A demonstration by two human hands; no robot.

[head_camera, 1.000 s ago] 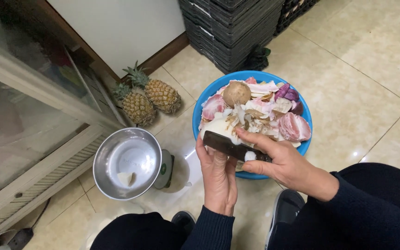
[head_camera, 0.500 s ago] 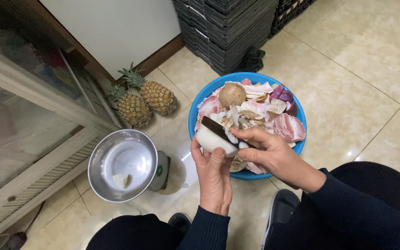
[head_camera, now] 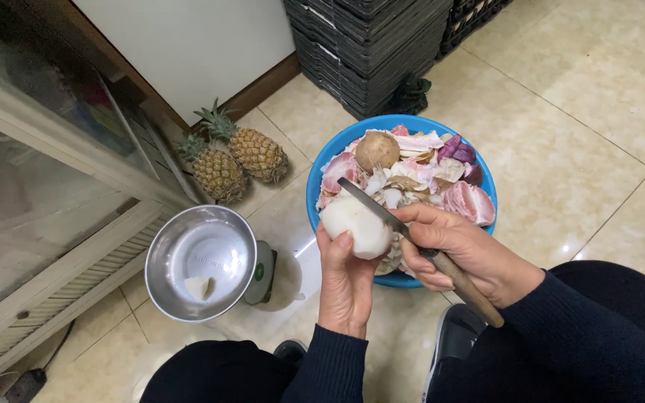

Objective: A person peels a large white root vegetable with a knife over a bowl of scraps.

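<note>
White, peeled flesh shows on the rounded root vegetable that I find cupped in the left hand. Fingers are curled up behind it and the thumb is pressed on its near face, so the grip is closed firmly around it. It is held above the near rim of the blue basin, not resting on anything.

I note the right hand is wrapped shut around the dark wooden handle of a knife. The handle end sticks out toward the person's knee. The blade runs up and to the left and lies against the top right side of the vegetable, with its tip over the basin.

The basin sits on the tiled floor and is heaped with peelings in pink, cream and purple tones. One unpeeled brown tuber lies on top at the far side.

Left of the hands, a steel bowl rests on a small scale; a single pale piece lies in it. Two pineapples lie on the floor beyond the bowl, touching each other, beside a glass-fronted cabinet. Black stacked crates stand behind the basin.
</note>
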